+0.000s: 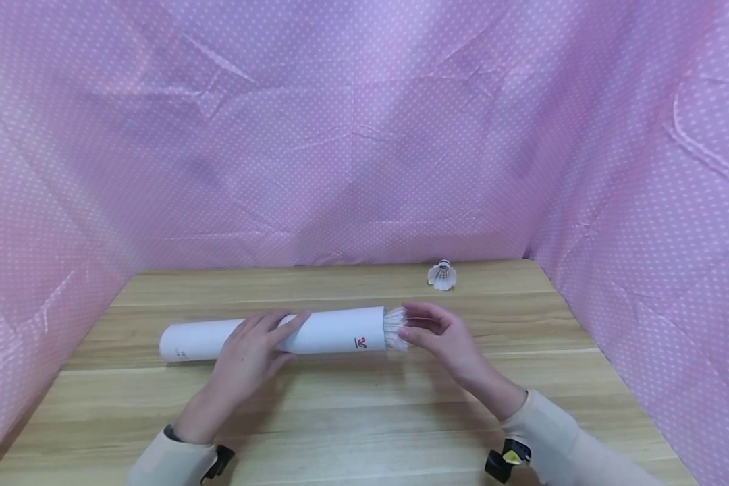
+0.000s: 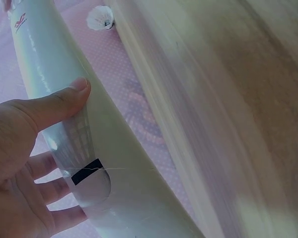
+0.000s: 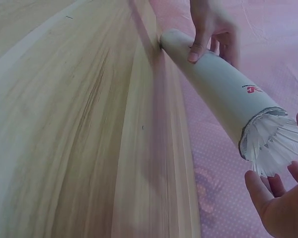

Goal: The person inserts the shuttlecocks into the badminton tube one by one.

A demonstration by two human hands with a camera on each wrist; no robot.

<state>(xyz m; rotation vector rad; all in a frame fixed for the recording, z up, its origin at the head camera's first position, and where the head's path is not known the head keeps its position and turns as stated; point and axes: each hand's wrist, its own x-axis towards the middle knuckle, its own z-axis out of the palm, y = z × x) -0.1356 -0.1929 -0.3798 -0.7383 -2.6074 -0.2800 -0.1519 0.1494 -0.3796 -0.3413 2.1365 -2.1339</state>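
A long white shuttlecock tube (image 1: 337, 331) with a small red logo lies sideways across the middle of the view. My left hand (image 1: 249, 354) grips it around its middle, thumb on one side and fingers on the other, as the left wrist view shows. From the tube's right end sticks out the white feather skirt of a shuttlecock (image 1: 395, 329); its cork is hidden inside. My right hand (image 1: 449, 341) holds the edge of that skirt between thumb and fingertips. In the right wrist view the feathers (image 3: 275, 144) fan out from the tube's dark-edged mouth.
A second shuttlecock (image 1: 442, 275) rests near the back edge of the wooden table (image 1: 352, 418), behind my right hand. Pink dotted cloth (image 1: 352, 135) hangs behind the table and along both sides.
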